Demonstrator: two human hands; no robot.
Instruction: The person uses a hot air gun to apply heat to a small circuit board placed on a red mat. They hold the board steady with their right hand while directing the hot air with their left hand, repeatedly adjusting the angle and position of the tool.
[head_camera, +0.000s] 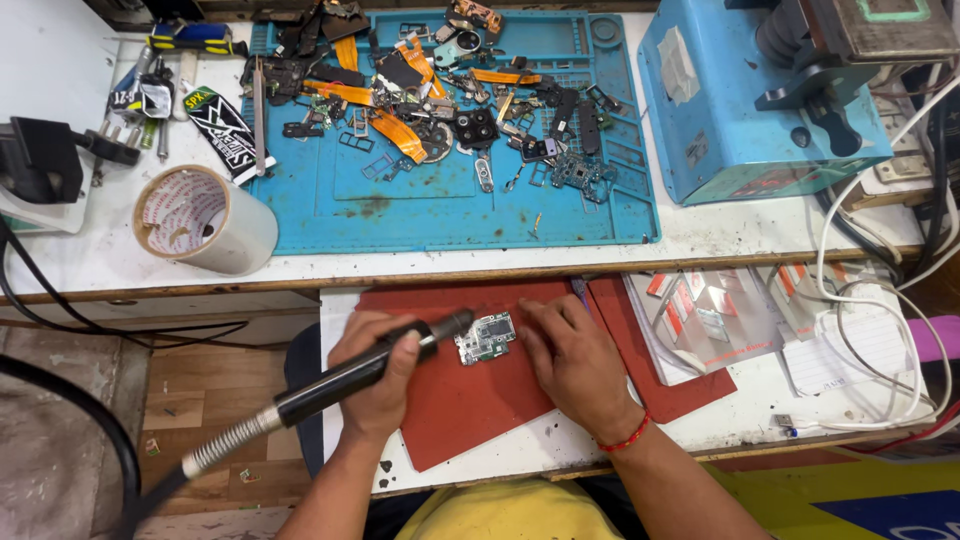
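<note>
Head view shows the left hand (375, 375) wrapped tight around a black hot-air wand (350, 378), nozzle aimed just short of a small circuit board (486, 337). The right hand (570, 360) lies flat beside the board, fingertips pressed against its edge, probably to keep it from sliding on the red mat (470, 400). The wand's hose trails back past the wrist. Beyond the grip, a tape roll (200, 220) and a blue mat (450, 200) strewn with phone parts sit well apart; nothing blocks the nozzle.
</note>
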